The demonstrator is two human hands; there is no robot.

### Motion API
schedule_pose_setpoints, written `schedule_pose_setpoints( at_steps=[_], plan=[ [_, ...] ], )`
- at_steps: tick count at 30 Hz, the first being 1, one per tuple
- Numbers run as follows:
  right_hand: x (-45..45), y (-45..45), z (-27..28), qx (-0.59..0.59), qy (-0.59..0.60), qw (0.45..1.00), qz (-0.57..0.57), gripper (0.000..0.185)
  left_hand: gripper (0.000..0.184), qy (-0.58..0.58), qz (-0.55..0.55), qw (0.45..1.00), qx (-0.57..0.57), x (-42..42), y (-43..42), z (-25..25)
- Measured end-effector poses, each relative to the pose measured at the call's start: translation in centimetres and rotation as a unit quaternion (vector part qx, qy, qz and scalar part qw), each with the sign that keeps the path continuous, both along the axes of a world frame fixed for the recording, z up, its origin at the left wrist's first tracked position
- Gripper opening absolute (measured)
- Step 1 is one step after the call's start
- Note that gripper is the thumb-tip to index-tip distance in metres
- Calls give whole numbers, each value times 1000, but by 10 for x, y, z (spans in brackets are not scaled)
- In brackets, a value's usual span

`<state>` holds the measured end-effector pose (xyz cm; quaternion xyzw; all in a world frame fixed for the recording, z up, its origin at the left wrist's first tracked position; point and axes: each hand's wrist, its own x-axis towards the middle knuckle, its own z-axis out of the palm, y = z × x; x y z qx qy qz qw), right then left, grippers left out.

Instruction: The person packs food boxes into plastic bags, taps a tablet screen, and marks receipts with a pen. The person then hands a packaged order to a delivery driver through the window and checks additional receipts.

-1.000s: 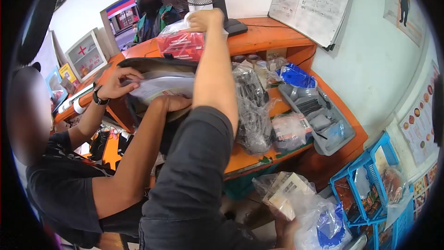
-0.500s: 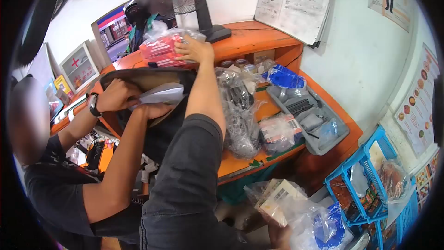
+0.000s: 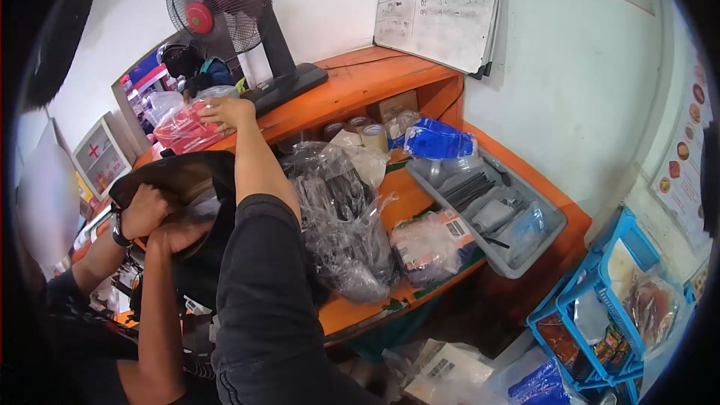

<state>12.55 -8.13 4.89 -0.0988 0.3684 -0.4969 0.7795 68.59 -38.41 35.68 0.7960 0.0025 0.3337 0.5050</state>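
Observation:
My left arm stretches across the co-worker's front to the counter ledge. My left hand (image 3: 227,113) lies with curled fingers on the right end of a clear plastic bag of red packages (image 3: 187,126). Beside the window opening, a helmeted person (image 3: 191,67) outside leans close to that bag. Below my wrist, a co-worker's two hands (image 3: 169,221) are inside a dark open bag (image 3: 214,172); their contents are partly hidden. My right hand is out of sight. A plastic-wrapped bundle of black items (image 3: 337,217) lies right of my forearm.
A black fan (image 3: 289,90) stands on the orange ledge (image 3: 375,79). A grey tray (image 3: 551,229) holds black straws or cutlery and small packets. Blue baskets (image 3: 600,315) stand at lower right. Plastic-wrapped packs (image 3: 442,375) lie below the counter edge.
The view has shifted right. My left hand and the red packages have moved slightly away from the fan, toward the window. My right hand, partly seen at the bottom before, has left the view.

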Motion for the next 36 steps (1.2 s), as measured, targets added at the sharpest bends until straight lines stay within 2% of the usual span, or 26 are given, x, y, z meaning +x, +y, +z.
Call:
schedule_pose_setpoints(
  at_steps=[1,5,7,10,12,13,14,15,16,17,18,19,21,22,23,25,26,27,29,31,32,33,34,36],
  plan=[
    [0,-2,-2,3,1,1000,0,58,73,-8,-6,1000,-20,16,-6,-3],
    [-1,-7,-6,5,1,1000,-3,58,81,12,-8,998,65,45,-15,-13],
    [-4,-4,-8,1,-1,1000,-10,58,85,38,-50,994,90,40,-19,-8],
    [-9,3,-14,-20,-7,999,-35,57,81,121,-111,979,122,-7,-32,9],
    [-11,12,-14,-33,-9,998,-50,57,79,66,-197,977,47,-11,-62,16],
    [-13,14,-14,-40,-14,997,-61,57,75,-37,-206,978,-12,-68,-45,37],
    [-12,22,-11,-41,-13,996,-73,57,60,-125,-342,925,-110,-95,-49,47],
    [-13,28,-10,-41,-11,995,-86,57,45,-187,-486,831,-198,-123,-53,56],
    [-15,34,-9,-41,-13,994,-100,57,39,-189,-626,741,-155,-150,-40,65],
    [-15,37,-6,-44,-14,993,-110,57,37,-142,-761,609,-171,-221,6,67],
    [-14,39,-5,-46,-13,991,-121,57,37,-167,-837,518,-62,-258,37,61],
    [-13,41,-3,-51,-17,990,-133,57,51,-182,-868,456,80,-288,74,39],
    [-11,46,8,-54,-23,986,-156,54,84,-237,-865,269,351,-348,149,-4],
    [-5,45,26,-57,-30,984,-164,52,99,-242,-899,174,320,-363,156,-46],
    [-1,38,40,-65,-37,982,-172,51,100,-302,-881,159,327,-381,170,-76],
    [-1,35,52,-88,-13,986,-141,54,72,-259,-894,106,349,-412,193,-128],
    [2,32,55,-96,2,987,-131,56,49,-211,-914,150,313,-422,206,-164],
    [5,28,57,-94,-27,987,-126,58,29,-221,-912,227,259,-433,214,-175],
    [12,25,64,-101,14,984,-148,62,23,77,-895,340,277,-426,201,-150],
    [18,29,74,-82,94,979,-164,69,24,174,-884,408,151,-403,149,-166],
    [14,33,87,-150,130,972,-122,70,33,208,-830,506,107,-398,135,-144],
    [5,38,106,-218,165,958,-84,72,39,236,-829,506,37,-375,99,-152],
    [-6,44,123,-281,201,937,-48,73,44,201,-804,556,58,-366,95,-119],
    [-44,60,147,-376,268,885,60,66,48,98,-755,639,112,-340,52,-103]
  ],
)
